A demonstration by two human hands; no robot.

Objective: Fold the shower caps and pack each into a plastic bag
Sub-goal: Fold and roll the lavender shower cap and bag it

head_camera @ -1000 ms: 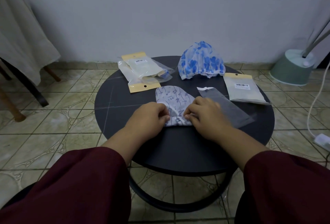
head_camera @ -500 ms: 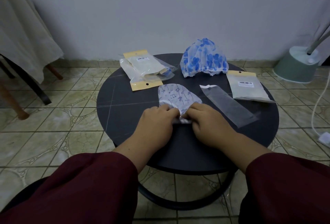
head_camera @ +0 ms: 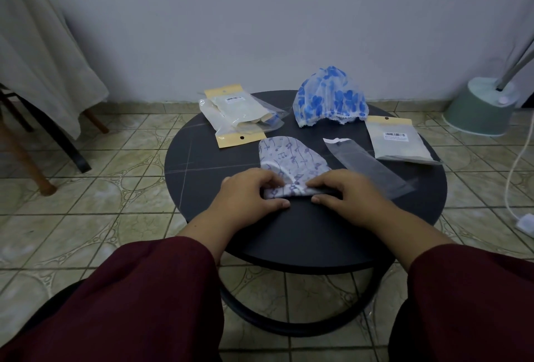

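At the far left a chair draped in pale cloth (head_camera: 43,61) stands on the tiled floor (head_camera: 86,188), well apart from the round dark tabletop (head_camera: 208,176), whose left part is bare up to its curved rim. Near the back left edge lie filled plastic bags (head_camera: 239,114) with yellow header cards, overlapping one another. At the middle, near the front rim, the music-note shower cap (head_camera: 289,159) lies flat, white with purple notes, its near edge rolled into a tight band. The left hand (head_camera: 251,191) and the right hand (head_camera: 346,194) grip that rolled band from either end, fingers curled over it and thumbs tucked under, the two hands close together with bare tabletop in front of them. Behind sits a blue-flowered shower cap (head_camera: 329,101), puffed up near the back edge. Just right of the right hand lies an empty clear bag (head_camera: 367,168), and beside it a flat packed bag (head_camera: 400,142) near the right rim. A green lamp base (head_camera: 479,107) stands on the floor beyond.
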